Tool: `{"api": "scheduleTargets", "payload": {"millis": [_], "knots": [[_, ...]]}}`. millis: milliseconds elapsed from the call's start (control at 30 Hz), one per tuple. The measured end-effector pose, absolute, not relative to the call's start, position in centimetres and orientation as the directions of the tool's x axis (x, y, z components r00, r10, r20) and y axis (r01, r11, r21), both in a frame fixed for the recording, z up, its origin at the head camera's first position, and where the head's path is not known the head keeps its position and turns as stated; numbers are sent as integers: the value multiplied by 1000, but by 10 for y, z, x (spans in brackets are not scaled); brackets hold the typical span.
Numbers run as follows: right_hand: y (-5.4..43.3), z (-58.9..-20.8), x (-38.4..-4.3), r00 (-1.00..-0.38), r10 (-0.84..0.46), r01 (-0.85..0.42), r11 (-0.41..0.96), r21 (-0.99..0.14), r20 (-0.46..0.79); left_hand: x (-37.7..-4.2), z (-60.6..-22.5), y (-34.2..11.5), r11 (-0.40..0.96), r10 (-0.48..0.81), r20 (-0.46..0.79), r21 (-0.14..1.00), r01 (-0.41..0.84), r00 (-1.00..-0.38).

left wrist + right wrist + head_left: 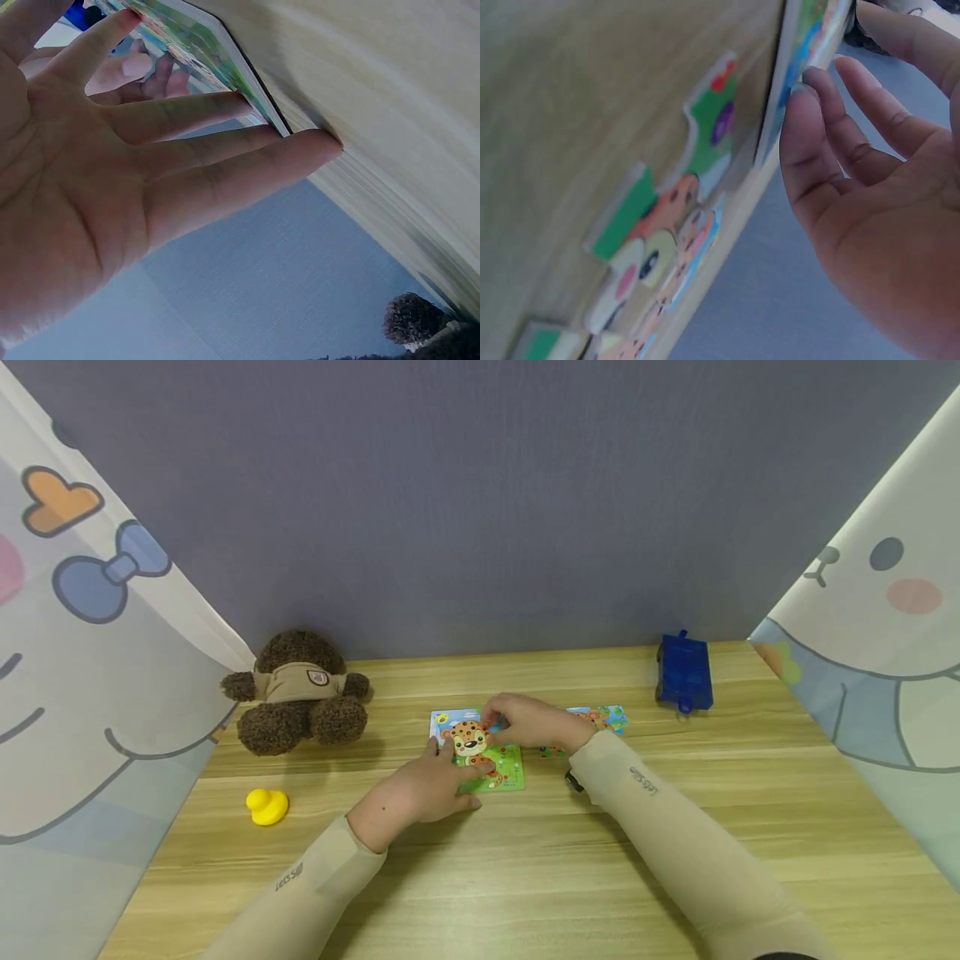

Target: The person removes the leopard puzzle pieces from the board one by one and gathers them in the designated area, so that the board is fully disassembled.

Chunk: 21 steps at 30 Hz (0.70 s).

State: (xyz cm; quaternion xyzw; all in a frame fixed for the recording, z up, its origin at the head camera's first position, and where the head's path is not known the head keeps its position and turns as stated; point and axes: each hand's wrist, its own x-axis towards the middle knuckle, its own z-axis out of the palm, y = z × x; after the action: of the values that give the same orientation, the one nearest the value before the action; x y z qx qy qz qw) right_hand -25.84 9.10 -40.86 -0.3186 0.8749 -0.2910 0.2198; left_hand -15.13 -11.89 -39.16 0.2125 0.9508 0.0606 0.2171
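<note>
A leopard jigsaw board (512, 768) with a white rim lies on the table in front of me. My left hand (431, 785) rests on its lower left part with fingers straight and spread; in the left wrist view the fingers (187, 116) reach over the board's edge. My right hand (532, 720) is at the board's upper right, thumb and fingers bent, fingertips right at the picture. I cannot tell whether a piece is between them. Loose jigsaw pieces (660, 202) with orange spotted and green parts lie to the board's right, partly under the right wrist.
A brown teddy bear (300, 693) in a beige shirt sits at the back left, and a yellow rubber duck (267, 807) stands in front of it. At the back right is a blue toy wagon (684, 672). A grey wall (480, 527) closes off the table's far edge.
</note>
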Motion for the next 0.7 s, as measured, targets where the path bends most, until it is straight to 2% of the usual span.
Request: {"api": "scheduleTargets", "payload": {"millis": [167, 700], "knots": [[87, -414, -261, -684, -700, -475, 642, -602, -206, -150, -392, -119, 904, 427, -383, 205, 376, -819], [87, -416, -259, -682, -709, -504, 634, -586, -181, -150, -399, -120, 896, 444, -311, 143, 421, -840]]}}
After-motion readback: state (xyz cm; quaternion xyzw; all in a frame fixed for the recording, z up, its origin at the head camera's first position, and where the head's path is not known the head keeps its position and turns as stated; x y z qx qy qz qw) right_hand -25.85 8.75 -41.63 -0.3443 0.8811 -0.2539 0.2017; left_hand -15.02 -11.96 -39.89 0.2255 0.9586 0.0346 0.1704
